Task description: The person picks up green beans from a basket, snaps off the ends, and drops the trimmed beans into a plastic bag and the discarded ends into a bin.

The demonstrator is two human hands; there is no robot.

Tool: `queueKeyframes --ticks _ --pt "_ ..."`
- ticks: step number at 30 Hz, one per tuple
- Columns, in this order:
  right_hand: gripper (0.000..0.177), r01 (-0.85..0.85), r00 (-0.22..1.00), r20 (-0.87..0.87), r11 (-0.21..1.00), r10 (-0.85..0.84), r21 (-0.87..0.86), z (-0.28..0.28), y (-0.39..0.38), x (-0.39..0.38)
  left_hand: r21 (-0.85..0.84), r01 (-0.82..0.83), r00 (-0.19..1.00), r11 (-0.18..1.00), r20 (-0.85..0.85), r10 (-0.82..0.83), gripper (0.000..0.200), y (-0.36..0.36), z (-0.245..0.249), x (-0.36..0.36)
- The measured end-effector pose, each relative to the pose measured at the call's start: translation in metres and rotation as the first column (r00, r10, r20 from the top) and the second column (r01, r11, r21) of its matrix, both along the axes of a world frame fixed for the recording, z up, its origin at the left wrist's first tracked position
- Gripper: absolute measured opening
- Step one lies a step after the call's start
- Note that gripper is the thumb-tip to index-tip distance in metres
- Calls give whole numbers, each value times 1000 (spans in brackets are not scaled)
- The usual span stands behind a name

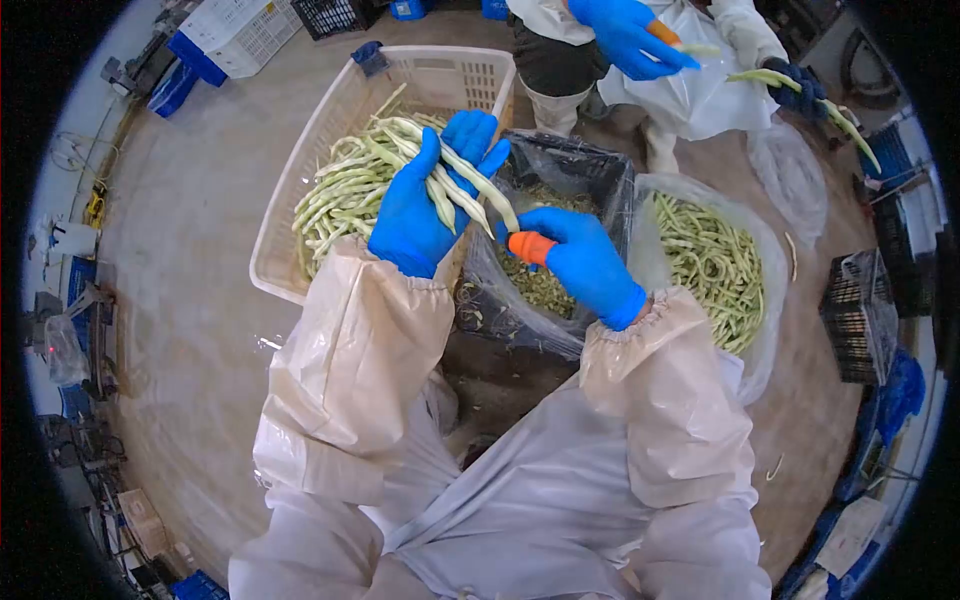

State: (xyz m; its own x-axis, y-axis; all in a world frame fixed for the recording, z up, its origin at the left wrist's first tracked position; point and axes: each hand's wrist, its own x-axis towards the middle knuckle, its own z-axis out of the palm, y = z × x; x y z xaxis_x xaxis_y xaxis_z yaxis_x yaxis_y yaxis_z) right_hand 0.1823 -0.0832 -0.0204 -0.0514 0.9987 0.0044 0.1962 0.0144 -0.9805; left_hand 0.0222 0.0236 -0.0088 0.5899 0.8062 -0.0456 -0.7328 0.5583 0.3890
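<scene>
In a blue glove, my left hand (412,222) holds several long pale green beans (462,178), its thumb across them and its fingers partly spread. My right hand (592,268), also gloved in blue, is closed round a small orange-handled tool (530,246). The tool's working end is hidden near the tip of one bean. Under my left hand, more beans (338,195) fill part of a cream plastic crate (272,235). Below the right hand, a black crate lined with clear plastic (608,165) contains green trimmings (542,285).
Right of the black crate stands a clear plastic bag (768,330) full of beans (712,262). Across from me, a co-worker's blue-gloved hand (635,42) holds an orange-handled tool; their dark-gloved hand (797,92) holds long beans. A black basket (858,315) stands at the right.
</scene>
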Motion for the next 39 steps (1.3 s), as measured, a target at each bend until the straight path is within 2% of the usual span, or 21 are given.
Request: queueKeyframes --ticks 1,2,3,4,5,6,7,9,10,13,14,17,18,21,22,25,28,31,34,37,39 --pt "25 4 1000 6 1000 -3 -17 -2 2 0 25 34 999 999 -42 -33 48 2 -1 -2" --pt "23 58 996 -72 998 -58 1 -1 2 4 48 69 994 996 -85 -65 49 4 -1 -4" --pt "21 113 983 -149 994 -109 16 6 2 7 109 114 951 987 -300 -77 48 5 1 -6" --pt "19 167 962 -224 986 -157 27 13 1 11 159 170 864 973 -499 -69 48 6 2 -9" --pt "18 200 962 -193 979 -191 28 18 1 17 193 235 738 953 -673 -45 49 6 3 -11" --pt "17 235 960 -163 972 -227 28 22 2 25 231 329 611 916 -791 -20 40 4 8 -13" --pt "16 273 955 -132 962 -267 29 24 1 32 323 324 549 889 -829 101 37 -1 10 -9" --pt "14 244 969 13 967 -246 76 25 -2 40 493 337 410 802 -844 346 33 -16 16 6" --pt "14 217 973 66 973 -222 72 25 -4 42 620 263 531 739 -733 426 34 -24 20 11" --pt "14 114 960 243 988 -136 101 30 -8 41 838 212 634 503 -510 582 32 -32 7 22" --pt "15 75 946 305 991 -106 114 31 -9 40 802 261 650 537 -557 517 28 -33 1 23" --pt "17 115 973 164 959 -161 257 13 -4 43 572 439 371 693 -818 441 26 -32 0 17" --pt "19 188 977 83 976 -198 112 25 -4 46 536 431 303 726 -843 444 24 -34 9 18" --pt "22 333 927 88 908 -365 253 34 -2 60 556 281 476 782 -788 389 24 -29 15 16" --pt "23 337 930 60 909 -361 244 33 -3 61 560 253 498 789 -775 390 24 -29 18 16" --pt "22 271 958 15 916 -288 297 22 -2 46 503 302 441 809 -827 350 25 -31 28 14" --pt "20 266 928 219 947 -302 181 20 -7 36 494 308 433 813 -834 343 27 -34 28 15" --pt "18 279 908 233 916 -349 287 15 -5 34 587 295 442 754 -784 437 27 -35 19 16" --pt "18 306 944 86 942 -320 139 24 -8 32 587 310 401 748 -794 457 27 -34 16 15" --pt "18 279 907 246 925 -342 258 18 -7 36 615 301 404 729 -774 487 27 -39 18 16" --pt "18 353 931 50 927 -362 128 20 -7 31 621 345 404 704 -775 485 29 -38 14 15"
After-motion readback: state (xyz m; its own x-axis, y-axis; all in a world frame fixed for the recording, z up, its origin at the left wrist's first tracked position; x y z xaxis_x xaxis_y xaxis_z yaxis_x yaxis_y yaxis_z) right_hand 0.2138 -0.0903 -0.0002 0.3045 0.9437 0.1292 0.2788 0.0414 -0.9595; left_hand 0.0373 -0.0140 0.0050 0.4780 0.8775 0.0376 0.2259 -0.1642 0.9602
